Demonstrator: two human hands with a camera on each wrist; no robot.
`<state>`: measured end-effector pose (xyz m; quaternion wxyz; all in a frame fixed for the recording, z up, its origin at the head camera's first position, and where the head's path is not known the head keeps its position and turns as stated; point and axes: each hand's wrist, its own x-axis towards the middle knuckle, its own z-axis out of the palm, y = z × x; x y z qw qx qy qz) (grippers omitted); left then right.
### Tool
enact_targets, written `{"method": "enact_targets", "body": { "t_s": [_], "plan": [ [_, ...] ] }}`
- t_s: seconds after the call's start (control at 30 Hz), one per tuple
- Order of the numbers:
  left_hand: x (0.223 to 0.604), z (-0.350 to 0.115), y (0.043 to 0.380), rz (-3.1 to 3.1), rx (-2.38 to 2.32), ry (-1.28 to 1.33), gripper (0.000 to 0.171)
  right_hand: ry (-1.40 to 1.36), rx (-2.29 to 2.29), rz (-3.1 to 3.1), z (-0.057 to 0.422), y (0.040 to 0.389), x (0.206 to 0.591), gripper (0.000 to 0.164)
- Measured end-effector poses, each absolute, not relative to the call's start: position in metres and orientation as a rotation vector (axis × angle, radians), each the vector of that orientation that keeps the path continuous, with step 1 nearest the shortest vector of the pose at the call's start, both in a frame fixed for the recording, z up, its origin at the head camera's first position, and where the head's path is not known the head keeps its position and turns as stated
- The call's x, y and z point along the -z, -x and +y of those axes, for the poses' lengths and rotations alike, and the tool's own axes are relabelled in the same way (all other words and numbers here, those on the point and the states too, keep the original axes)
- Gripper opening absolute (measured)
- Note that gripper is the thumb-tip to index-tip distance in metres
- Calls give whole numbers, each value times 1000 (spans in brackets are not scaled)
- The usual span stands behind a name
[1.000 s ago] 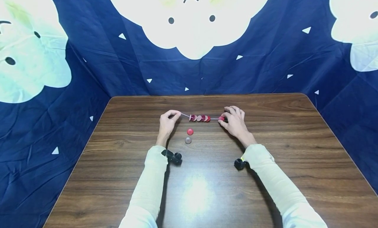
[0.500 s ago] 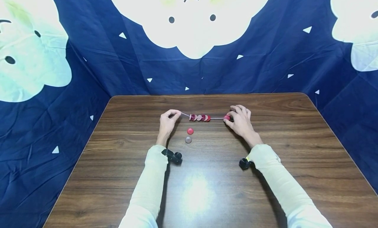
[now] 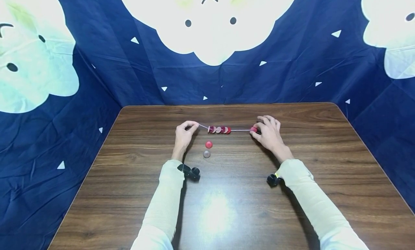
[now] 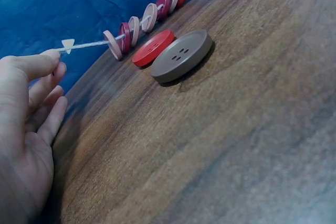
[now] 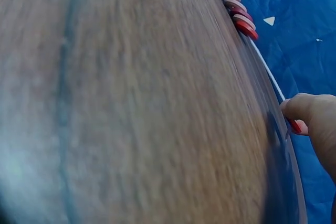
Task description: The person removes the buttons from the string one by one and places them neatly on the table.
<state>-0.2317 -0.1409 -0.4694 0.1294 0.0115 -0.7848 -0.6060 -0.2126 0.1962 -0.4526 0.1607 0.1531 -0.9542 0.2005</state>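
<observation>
A white string stretches between the two hands, with several pink, maroon and red buttons threaded in a row nearer its left end. My left hand pinches the left part of the string between thumb and forefinger. At the other side my right hand pinches a red button, partly hidden by the fingers, where the string meets it. In the right wrist view only an edge of that red button shows. Two loose buttons lie on the table below the row: a red button and a grey-brown button.
The brown wooden table runs back to a blue cloth printed with white clouds and triangles, which also hangs at both sides. A bright glare sits on the tabletop between the forearms.
My right hand has moved right along the string with the red button, so more bare string shows between it and the row. My left hand and the loose buttons stay in place.
</observation>
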Motion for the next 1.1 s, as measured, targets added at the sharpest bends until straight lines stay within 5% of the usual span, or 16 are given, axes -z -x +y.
{"method": "enact_targets", "body": {
  "t_s": [1.1],
  "plan": [
    [470,-141,232,-2275,1774,-30,16,-366,-541,-2744,220,210,454,28]
  ]
}}
